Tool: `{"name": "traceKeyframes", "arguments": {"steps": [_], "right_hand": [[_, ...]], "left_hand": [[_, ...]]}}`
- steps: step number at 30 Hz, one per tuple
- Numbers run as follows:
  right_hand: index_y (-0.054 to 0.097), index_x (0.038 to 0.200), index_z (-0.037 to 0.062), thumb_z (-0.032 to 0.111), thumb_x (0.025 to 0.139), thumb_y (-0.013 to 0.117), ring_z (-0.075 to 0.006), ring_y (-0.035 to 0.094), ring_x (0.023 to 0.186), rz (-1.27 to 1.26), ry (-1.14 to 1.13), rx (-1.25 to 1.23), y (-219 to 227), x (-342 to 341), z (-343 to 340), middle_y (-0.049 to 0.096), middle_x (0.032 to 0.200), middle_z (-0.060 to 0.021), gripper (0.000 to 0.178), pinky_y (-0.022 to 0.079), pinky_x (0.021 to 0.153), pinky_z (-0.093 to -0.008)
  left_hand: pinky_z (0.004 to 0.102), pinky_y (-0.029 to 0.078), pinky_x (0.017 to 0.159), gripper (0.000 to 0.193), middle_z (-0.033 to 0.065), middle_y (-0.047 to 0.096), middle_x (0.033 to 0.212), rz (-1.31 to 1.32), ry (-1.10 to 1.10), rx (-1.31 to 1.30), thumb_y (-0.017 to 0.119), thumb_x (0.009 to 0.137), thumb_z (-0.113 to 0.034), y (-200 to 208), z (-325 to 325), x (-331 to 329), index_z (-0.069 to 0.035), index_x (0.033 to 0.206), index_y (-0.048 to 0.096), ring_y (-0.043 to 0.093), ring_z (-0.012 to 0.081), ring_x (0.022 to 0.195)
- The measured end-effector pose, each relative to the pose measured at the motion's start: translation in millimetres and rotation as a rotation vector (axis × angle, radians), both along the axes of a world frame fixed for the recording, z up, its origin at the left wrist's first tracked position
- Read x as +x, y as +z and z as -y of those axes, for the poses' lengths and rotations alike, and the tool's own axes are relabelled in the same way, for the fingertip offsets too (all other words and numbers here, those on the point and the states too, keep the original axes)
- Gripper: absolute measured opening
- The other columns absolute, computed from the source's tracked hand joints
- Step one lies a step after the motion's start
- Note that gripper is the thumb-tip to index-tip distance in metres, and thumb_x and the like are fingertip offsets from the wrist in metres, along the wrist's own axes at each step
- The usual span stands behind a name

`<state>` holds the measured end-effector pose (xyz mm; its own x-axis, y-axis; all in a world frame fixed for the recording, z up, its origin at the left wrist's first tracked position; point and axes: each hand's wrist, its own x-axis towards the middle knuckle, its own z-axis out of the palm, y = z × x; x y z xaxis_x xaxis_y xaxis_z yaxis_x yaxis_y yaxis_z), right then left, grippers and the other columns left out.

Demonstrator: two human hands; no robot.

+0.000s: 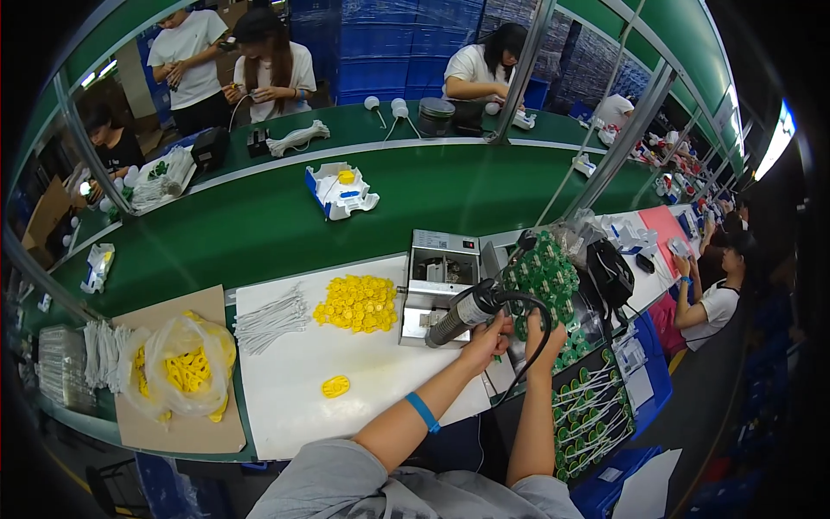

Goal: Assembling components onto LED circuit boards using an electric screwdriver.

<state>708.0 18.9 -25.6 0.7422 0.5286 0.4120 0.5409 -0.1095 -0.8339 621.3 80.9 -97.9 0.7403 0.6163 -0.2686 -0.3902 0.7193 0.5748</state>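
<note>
My left hand (487, 344), with a blue band on its wrist, is closed at the right edge of the white work sheet (294, 406). A small greenish piece shows at its fingertips, too small to name. Close by on the right, my right hand (545, 342) is closed beside the heap of green circuit boards (545, 272); what its fingers hold is hidden. A grey ribbed cylinder with a black end (462, 316) stands tilted in front of a metal box machine (443, 268), partly covering my left fingers. Its black cable loops over my right hand.
Yellow round parts (356, 304) and white wires (272, 320) lie on the sheet; a bag of yellow parts (186, 363) sits left. Wired boards (592, 411) fill a tray at right. A green conveyor belt (450, 186) carries a blue-white carton (341, 190). Several people work around.
</note>
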Motion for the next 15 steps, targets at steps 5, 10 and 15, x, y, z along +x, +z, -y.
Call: {"name": "traceKeyframes", "arguments": {"steps": [5, 10, 15], "right_hand": [[0.065, 0.105, -0.0042, 0.009, 0.095, 0.061, -0.012, 0.065, 0.078, -0.31, 0.081, 0.209, -24, 0, 33, 0.072, 0.089, -0.0076, 0.017, 0.05, 0.068, -0.0267], [0.053, 0.129, 0.0009, 0.021, 0.1, 0.058, -0.016, 0.068, 0.086, -0.715, 0.008, 0.457, -22, 2, 50, 0.068, 0.109, -0.0112, 0.035, 0.057, 0.064, -0.0299], [0.044, 0.14, 0.0062, 0.03, 0.103, 0.053, -0.0163, 0.064, 0.098, -0.793, -0.005, 0.644, -22, 32, 65, 0.061, 0.127, -0.0083, 0.044, 0.054, 0.065, -0.0259]], "left_hand": [[0.0217, 0.024, 0.046, 0.008, -0.0056, 0.046, 0.07, 0.123, -0.087, 0.067, 0.061, 0.098, -0.015, -4, -7, 6, -0.01, 0.095, 0.056, 0.036, 0.0035, 0.052], [0.0188, 0.027, 0.046, 0.014, 0.0032, 0.063, 0.086, -0.002, -0.112, 0.104, 0.065, 0.097, -0.017, 1, 0, 17, -0.006, 0.101, 0.058, 0.036, 0.0011, 0.052], [0.0198, 0.026, 0.046, 0.012, 0.0012, 0.06, 0.083, 0.106, -0.152, 0.076, 0.063, 0.098, -0.017, 2, -3, 28, -0.007, 0.098, 0.057, 0.036, 0.002, 0.051]]}}
